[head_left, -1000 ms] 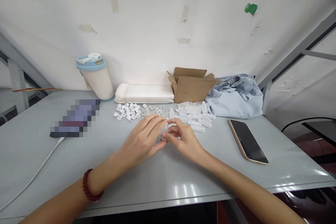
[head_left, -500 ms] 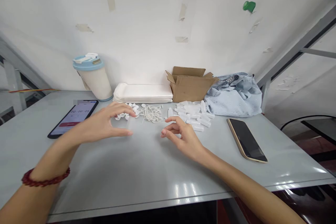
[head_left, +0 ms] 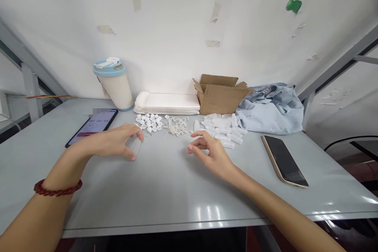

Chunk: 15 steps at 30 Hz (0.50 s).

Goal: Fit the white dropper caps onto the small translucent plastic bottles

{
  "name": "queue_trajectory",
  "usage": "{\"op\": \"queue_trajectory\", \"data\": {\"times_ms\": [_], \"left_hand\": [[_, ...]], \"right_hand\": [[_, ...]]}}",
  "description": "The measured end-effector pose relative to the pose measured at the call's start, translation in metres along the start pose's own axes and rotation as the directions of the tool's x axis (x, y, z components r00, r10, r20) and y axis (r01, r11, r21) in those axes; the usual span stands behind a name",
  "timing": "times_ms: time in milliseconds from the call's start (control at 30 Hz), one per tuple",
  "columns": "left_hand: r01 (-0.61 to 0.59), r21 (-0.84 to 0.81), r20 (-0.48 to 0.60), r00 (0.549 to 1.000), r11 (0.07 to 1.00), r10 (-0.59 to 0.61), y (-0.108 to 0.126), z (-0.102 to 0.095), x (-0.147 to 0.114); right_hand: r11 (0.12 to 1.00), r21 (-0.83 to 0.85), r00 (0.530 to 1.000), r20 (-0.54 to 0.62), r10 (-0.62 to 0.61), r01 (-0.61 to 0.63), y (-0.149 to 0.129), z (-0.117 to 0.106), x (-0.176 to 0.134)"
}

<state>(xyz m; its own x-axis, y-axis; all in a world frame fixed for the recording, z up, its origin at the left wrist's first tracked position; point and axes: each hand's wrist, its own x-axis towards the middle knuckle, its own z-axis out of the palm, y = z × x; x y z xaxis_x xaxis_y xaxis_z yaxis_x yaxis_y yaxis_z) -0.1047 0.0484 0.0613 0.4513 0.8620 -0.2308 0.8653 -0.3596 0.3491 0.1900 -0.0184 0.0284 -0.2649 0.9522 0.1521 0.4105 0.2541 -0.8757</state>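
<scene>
Clock centred on the bare bench (head_left: 165, 197) between the hands, 12 towards the wall; left hand (head_left: 119, 141) at 9 o'clock, closed on a clear tube (head_left: 137, 147), which stands tilted between thumb and fingertips, its outline faint against the grey surface; red bead bracelet (head_left: 58, 189) round that wrist; right hand (head_left: 211, 151) at 3 o'clock, fingers loosely curled, thumb and index tip apart, nothing seen between them; loose tubes (head_left: 226, 130) heaped at 2 o'clock, just beyond the right hand, mostly lying on their sides and overlapping; white caps (head_left: 149, 123) scattered in a cluster at 11 o'clock, near the left fingertips; pale cords (head_left: 177, 126) in a tangle near 12 to 1, between caps and tubes. Further out: paper stack (head_left: 168, 104) at 12, behind caps and cords; cardboard box (head_left: 220, 100) between 1 and 2, flaps up, beside the stack; pale blue cloth (head_left: 268, 110) crumpled at 2, just beside the box; dark phone (head_left: 285, 161) at 3, screen up, well apart from the right hand; timer phone (head_left: 97, 122) at 10, reading 00:00:05, partly behind the left forearm; lidded cup (head_left: 116, 86) between 10 and 11, near the stack's left end.
</scene>
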Motion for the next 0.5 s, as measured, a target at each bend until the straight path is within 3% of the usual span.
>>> {"op": "queue_trajectory", "data": {"times_ms": [200, 500], "left_hand": [[0.08, -0.023, 0.156, 0.985, 0.997, -0.075, 0.006, -0.001, 0.003], [0.103, -0.025, 0.167, 0.981, 0.994, -0.098, 0.0061, 0.0017, 0.0056]], "right_hand": [[0.999, -0.042, 1.0, -0.005, -0.003, 0.002, -0.0018, -0.0009, -0.0005], [0.995, -0.102, 1.0, 0.004, -0.021, 0.021, 0.0007, -0.0013, -0.0005]]}}
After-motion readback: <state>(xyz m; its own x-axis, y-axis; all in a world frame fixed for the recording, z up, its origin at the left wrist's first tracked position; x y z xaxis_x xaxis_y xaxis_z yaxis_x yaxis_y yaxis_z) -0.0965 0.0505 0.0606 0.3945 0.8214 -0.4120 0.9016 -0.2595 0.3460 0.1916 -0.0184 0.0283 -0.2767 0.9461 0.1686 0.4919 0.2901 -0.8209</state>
